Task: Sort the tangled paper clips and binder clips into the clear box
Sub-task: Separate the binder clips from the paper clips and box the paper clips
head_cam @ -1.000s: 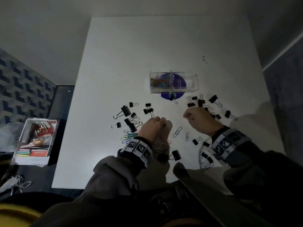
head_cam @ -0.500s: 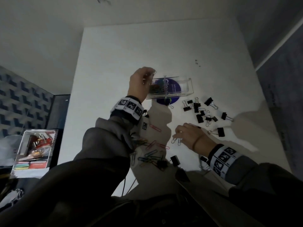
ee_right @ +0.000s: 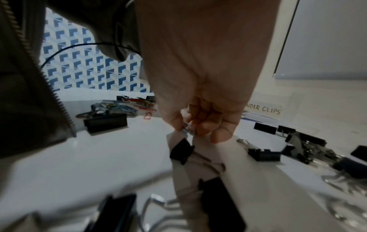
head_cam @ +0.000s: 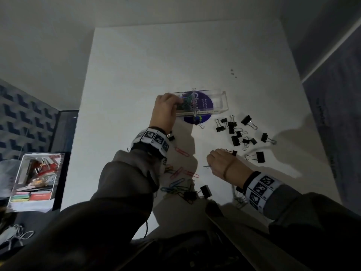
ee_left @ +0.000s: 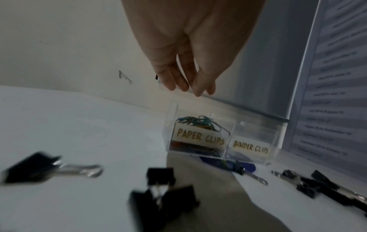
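Note:
The clear box (head_cam: 219,103) stands mid-table on a blue disc (head_cam: 197,120). Its labels read PAPER CLIPS and BINDER CLIPS (ee_left: 251,148). Coloured paper clips (ee_left: 198,123) fill the left compartment. My left hand (ee_left: 186,88) hangs just above that compartment (head_cam: 178,106), fingers straight and relaxed, with nothing seen in them. My right hand (head_cam: 210,166) is low over the table nearer me and pinches a silver paper clip (ee_right: 186,129) between thumb and curled fingers. Black binder clips (head_cam: 236,134) lie scattered right of the box. Loose coloured paper clips (head_cam: 177,181) lie under my left forearm.
The white table (head_cam: 136,75) ends at a wall at the far side and on the right. More binder clips (head_cam: 206,190) and wire handles lie by the near edge. A white box of stationery (head_cam: 35,178) sits lower, off the table's left side.
My left hand went from the clip pile up to the box and now hangs lower over the paper-clip compartment. My right hand drew back from the binder clips and took up a silver paper clip.

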Motion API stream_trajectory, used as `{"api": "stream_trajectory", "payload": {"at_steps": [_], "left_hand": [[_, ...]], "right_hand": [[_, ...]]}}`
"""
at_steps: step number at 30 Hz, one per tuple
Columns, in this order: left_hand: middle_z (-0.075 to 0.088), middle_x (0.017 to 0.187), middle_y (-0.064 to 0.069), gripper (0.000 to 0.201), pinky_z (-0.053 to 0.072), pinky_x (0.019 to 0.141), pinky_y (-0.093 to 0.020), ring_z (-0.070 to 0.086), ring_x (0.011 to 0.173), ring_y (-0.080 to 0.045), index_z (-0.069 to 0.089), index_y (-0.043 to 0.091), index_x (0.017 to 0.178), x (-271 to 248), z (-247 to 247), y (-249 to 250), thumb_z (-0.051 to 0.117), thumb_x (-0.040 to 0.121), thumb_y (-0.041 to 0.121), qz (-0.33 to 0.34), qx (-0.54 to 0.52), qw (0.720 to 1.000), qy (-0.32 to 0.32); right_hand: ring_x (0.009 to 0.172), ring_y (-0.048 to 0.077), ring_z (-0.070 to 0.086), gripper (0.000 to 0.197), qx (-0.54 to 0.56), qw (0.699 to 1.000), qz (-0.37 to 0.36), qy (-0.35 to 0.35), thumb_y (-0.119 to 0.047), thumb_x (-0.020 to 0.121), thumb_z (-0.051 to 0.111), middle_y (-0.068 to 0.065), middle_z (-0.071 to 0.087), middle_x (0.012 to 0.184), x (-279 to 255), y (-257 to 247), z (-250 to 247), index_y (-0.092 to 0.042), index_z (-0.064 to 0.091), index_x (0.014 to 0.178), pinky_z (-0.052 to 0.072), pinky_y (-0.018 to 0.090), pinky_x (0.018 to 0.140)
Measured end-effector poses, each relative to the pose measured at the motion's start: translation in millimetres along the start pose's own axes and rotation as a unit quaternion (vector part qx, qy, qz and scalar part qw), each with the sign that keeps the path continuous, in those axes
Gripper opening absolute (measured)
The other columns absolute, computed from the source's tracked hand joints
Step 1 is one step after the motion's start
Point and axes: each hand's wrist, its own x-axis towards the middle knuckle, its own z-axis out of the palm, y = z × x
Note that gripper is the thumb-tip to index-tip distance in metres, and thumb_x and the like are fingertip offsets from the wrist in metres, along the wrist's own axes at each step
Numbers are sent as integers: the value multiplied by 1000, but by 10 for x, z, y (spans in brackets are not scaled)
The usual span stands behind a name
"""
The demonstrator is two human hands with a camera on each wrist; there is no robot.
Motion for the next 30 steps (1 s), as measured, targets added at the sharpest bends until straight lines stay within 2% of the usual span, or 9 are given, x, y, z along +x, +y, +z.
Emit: {"api": "stream_trajectory", "payload": {"at_steps": [4,7,10,13,15,19,22,27,30], "left_hand": [[70,96,-15,27,43,76,-42,57,91,-37,69,10,91,-470,12,-101,54,76,-7,11,100,993,-56],[67,106,-10,21,40,82,-42,54,99,-34,66,15,102,-801,87,-89,53,85,16,17,153,976,-153],[68,91,-9,38,46,74,-43,60,85,-34,68,18,86,-1018,141,32,36,81,38,39,143,975,-163],[68,86,-12,44,48,69,-44,62,80,-34,69,12,79,-1092,218,17,33,75,37,49,145,972,-179],[67,87,-15,34,46,70,-43,61,82,-35,68,7,80,-1091,227,-6,43,77,30,35,157,966,-205],[65,93,-17,27,45,75,-43,59,88,-35,63,4,86,-1131,251,-23,48,82,26,30,170,962,-213],[64,102,-15,26,41,81,-42,55,97,-34,58,5,100,-1167,245,-46,49,83,23,25,176,962,-207],[56,110,-18,34,41,84,-46,50,102,-37,52,5,112,-1181,251,-60,56,81,16,3,185,961,-207],[64,94,-12,29,47,76,-39,59,87,-32,60,11,101,-1221,230,-70,61,75,23,-40,249,953,-171]], "right_hand": [[42,14,53,12,26,999,-2,-19,-16,35,52,-1,52,46,105,-16,-91,-16,51,47,41,15,44],[44,21,53,11,72,997,-28,-2,-1,51,49,5,53,50,107,-25,-250,-11,49,54,42,21,43],[66,24,49,16,235,971,33,-16,-4,82,53,8,50,71,289,131,-621,-13,43,74,39,35,58],[67,22,48,4,338,934,80,87,-7,88,51,7,53,76,616,276,-1040,-7,50,84,34,28,58],[72,24,52,5,337,928,83,138,-4,89,49,11,58,82,850,300,-1249,-1,53,90,42,31,63],[99,32,56,21,311,932,112,146,-8,92,50,20,62,109,1147,327,-1430,3,56,109,45,41,87],[103,31,56,22,304,929,123,171,-9,92,48,18,61,112,1076,226,-1366,-1,57,110,45,39,88],[85,24,60,14,302,944,113,66,-11,90,50,8,65,96,497,-164,-991,-8,63,94,46,31,71],[87,24,62,14,291,950,110,-17,-16,89,53,5,67,97,235,-362,-744,-10,65,92,42,27,70]]}}
